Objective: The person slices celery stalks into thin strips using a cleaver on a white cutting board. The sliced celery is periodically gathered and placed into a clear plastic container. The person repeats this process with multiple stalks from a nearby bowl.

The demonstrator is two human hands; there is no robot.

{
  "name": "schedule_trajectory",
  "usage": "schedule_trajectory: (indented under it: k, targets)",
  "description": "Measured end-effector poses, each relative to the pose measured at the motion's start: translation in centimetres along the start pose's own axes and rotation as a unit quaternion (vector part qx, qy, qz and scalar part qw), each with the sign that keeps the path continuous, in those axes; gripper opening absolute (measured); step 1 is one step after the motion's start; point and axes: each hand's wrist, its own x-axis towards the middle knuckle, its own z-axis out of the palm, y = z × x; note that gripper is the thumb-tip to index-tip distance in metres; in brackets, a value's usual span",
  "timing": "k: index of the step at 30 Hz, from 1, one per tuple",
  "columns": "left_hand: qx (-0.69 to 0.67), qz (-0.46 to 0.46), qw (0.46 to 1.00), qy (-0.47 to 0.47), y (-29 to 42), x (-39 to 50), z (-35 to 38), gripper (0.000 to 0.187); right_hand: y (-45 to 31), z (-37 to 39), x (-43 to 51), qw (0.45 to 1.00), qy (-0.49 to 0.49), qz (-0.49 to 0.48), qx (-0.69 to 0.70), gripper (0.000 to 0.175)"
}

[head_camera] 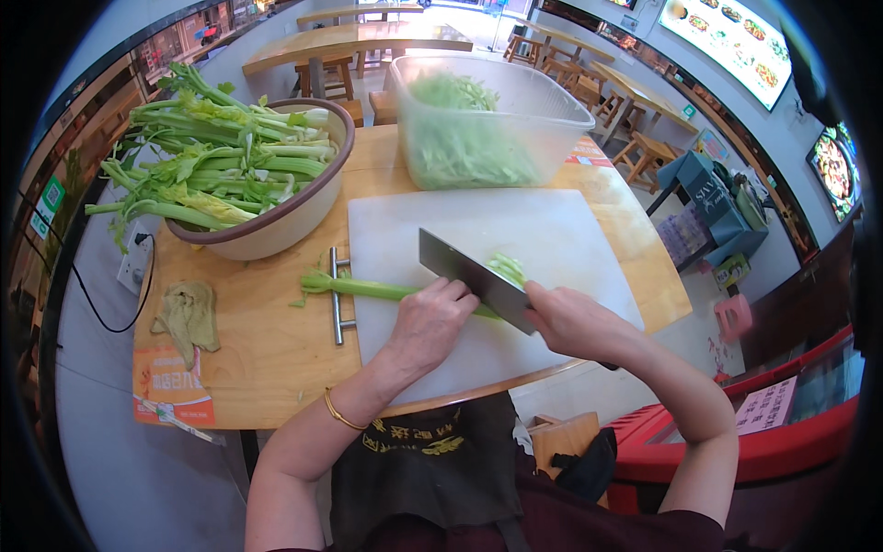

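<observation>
My left hand [434,319] presses a celery stalk [376,288] onto a white cutting board [407,217], its fingertips close beside the blade. My right hand [569,321] grips a cleaver [476,279], whose broad blade slants across the stalk; most of the handle is hidden in the palm. Cut celery pieces [507,268] lie on the board just behind the blade. Uncut celery [227,162] is heaped in a large brown-rimmed basin [303,217] at the back left. A clear plastic bin [559,131] behind the board holds sliced celery [469,148].
The board's metal handle [336,297] lies on the wooden table [276,366]. At the left are a crumpled cloth [187,317], a printed orange sheet [172,390] and a wall socket [134,265]. A red-edged cabinet [731,455] stands at the lower right, near a wooden stool [569,438].
</observation>
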Motion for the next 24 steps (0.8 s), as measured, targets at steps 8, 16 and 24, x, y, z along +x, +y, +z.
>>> schedule_trajectory:
  k: [8,16,24]
  targets:
    - [-0.009,-0.012,1.0,0.003,-0.4,0.0,0.0,0.019,-0.1,-1.3,3.1,0.999,0.008,0.0,0.041,0.021]
    - [0.005,-0.024,1.0,0.005,-1.1,-0.1,-0.4,0.009,-0.1,-1.5,-0.3,1.0,-0.014,-0.001,0.004,0.02]
    - [0.038,-0.007,0.999,-0.029,-1.4,0.3,-1.7,0.012,-0.3,0.9,1.8,0.999,0.027,-0.014,0.017,0.019]
